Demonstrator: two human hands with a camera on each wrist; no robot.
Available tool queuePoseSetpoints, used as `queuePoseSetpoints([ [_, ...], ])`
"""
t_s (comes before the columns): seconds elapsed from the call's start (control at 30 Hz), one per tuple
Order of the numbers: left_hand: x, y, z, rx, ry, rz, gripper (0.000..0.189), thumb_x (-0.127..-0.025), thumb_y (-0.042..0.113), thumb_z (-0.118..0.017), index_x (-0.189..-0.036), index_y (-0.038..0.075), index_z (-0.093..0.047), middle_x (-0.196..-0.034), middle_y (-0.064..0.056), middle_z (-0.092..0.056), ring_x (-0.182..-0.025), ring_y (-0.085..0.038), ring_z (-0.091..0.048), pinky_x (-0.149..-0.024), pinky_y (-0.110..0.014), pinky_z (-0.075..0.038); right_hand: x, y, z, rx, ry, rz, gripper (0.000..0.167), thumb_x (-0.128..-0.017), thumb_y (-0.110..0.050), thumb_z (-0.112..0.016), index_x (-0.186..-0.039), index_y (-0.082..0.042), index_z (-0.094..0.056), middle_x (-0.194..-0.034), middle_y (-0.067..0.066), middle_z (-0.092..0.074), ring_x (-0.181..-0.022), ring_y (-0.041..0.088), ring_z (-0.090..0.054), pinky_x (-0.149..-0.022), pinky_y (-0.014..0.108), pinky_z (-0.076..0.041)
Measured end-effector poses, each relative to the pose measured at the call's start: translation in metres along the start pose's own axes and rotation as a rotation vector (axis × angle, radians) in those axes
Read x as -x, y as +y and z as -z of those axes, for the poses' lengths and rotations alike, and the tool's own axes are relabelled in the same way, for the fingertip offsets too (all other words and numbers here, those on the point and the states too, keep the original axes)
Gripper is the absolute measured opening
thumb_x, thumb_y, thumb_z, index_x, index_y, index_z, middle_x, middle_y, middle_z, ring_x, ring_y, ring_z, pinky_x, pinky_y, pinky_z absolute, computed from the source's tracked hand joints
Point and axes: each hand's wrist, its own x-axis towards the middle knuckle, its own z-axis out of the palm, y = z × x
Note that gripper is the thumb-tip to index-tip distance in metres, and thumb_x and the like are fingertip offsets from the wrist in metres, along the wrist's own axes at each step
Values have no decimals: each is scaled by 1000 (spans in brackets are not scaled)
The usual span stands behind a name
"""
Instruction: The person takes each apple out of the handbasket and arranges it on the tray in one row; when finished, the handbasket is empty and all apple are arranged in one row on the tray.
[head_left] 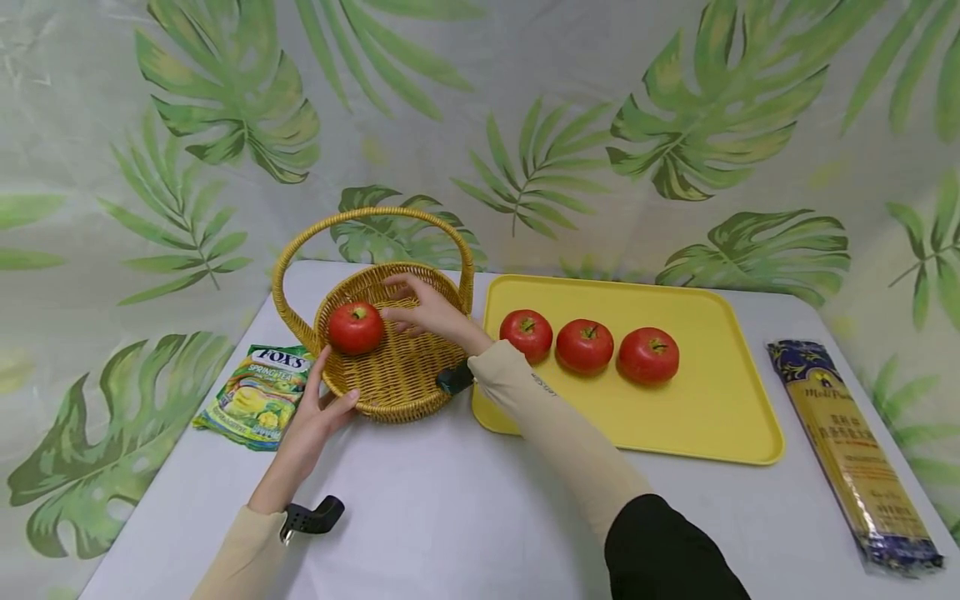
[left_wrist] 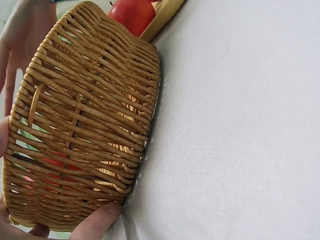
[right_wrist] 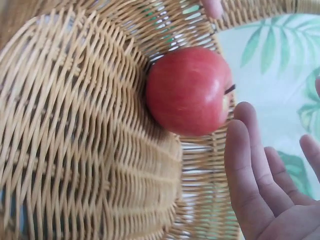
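A wicker basket [head_left: 397,379] with a tall hoop handle stands at the left of the table in the head view. One red apple [head_left: 356,328] lies inside it, against the left wall. My left hand [head_left: 309,425] grips the basket's near left side, with the thumb low on the outer weave [left_wrist: 85,115] in the left wrist view. Over the basket, my right hand [head_left: 433,315] has its fingers loosely extended and holds nothing. In the right wrist view its fingertips [right_wrist: 237,145] are just beside the apple [right_wrist: 187,92].
Right of the basket is a yellow tray [head_left: 697,425] bearing three red apples [head_left: 585,347] in a row. A green FOX'S candy bag [head_left: 255,400] lies left of the basket. At the far right is a long pasta pack [head_left: 855,454]. A leaf-print cloth [head_left: 555,75] hangs behind.
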Motion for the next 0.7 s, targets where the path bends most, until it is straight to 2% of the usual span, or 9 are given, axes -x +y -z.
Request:
queuePoseSetpoints([
  [0.17,-1,-1,1,0,0,-2,82,-98,14,-55,-154,31,2,-157,-5,17,-141,-40,-11,-108,-50,-27,-16,7,-11,-66,-11,-76,60,-94,-17,-61,-146,-10,-32,-139,21,-37,-100,45,-60,-84,52,-51],
  [0.23,-1,-1,2,2,-1,-1,82,-98,14,-55,-154,31,2,-157,-5,17,-141,-40,-11,-108,-50,-27,-21,9,-16,-106,-14,-115,62,-94,-16,-61,-147,-11,-30,-143,23,-31,-102,48,-58,-88,56,-48],
  [0.43,-2,0,1,3,1,0,82,-98,13,-55,-154,30,3,-157,-6,18,-140,-40,-11,-108,-51,-27,-32,13,-32,-137,-21,-225,68,-93,-18,-62,-150,-14,-25,-152,21,-20,-100,47,-59,-90,56,-47],
  [0.6,-2,0,0,9,1,-5,82,-98,12,-55,-154,27,2,-156,-7,17,-140,-41,-11,-107,-51,-27,-34,15,-43,-145,-49,-300,73,-94,-20,-61,-153,-17,-17,-150,21,-24,-99,51,-59,-86,56,-49],
  [0.7,-2,0,1,4,4,-3,81,-98,12,-54,-154,27,2,-156,-6,17,-140,-41,-10,-107,-52,-27,-35,15,-49,-166,-37,-328,77,-93,-20,-62,-154,-19,-14,-148,23,-27,-98,52,-59,-85,57,-49],
])
